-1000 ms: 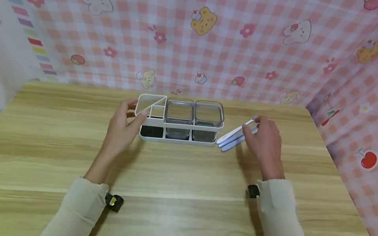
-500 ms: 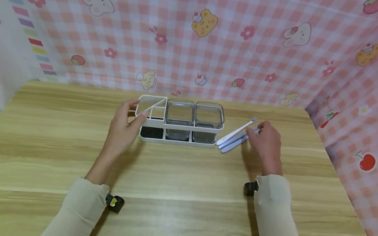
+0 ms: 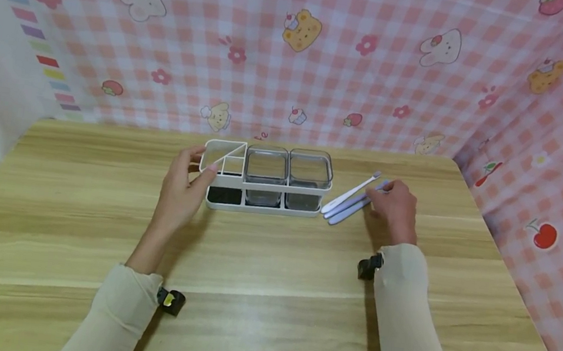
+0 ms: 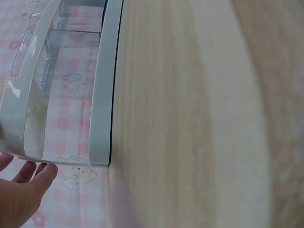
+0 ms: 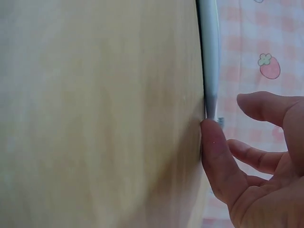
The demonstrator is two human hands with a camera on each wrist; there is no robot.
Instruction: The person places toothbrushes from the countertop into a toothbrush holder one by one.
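Observation:
My left hand (image 3: 184, 186) grips the left end of a white toothbrush holder (image 3: 262, 210), thumb in front and fingers behind. Two clear cups (image 3: 266, 167) sit in the holder's middle and right places; a divided section fills the left. Beside its right end lie three toothbrushes: a white one (image 3: 347, 196) with its bristle head showing, and two purple ones (image 3: 348, 213) slanting along it. My right hand (image 3: 397, 207) is at the head ends of the purple pair, covering part of them. In the right wrist view, one fingertip (image 5: 213, 133) meets a brush's end (image 5: 209, 57) while other fingers stand apart.
Everything rests on a wood-grain table (image 3: 252, 314). Behind it and to the right hangs a pink checked cloth (image 3: 250, 88) with cartoon prints, close to the holder's back. A small black device (image 3: 171, 301) is strapped at each wrist.
My right hand has drawn away from the white toothbrush's head, leaving it uncovered, and now sits by the purple ones; its forearm has shifted slightly forward and left. My left hand keeps its grip.

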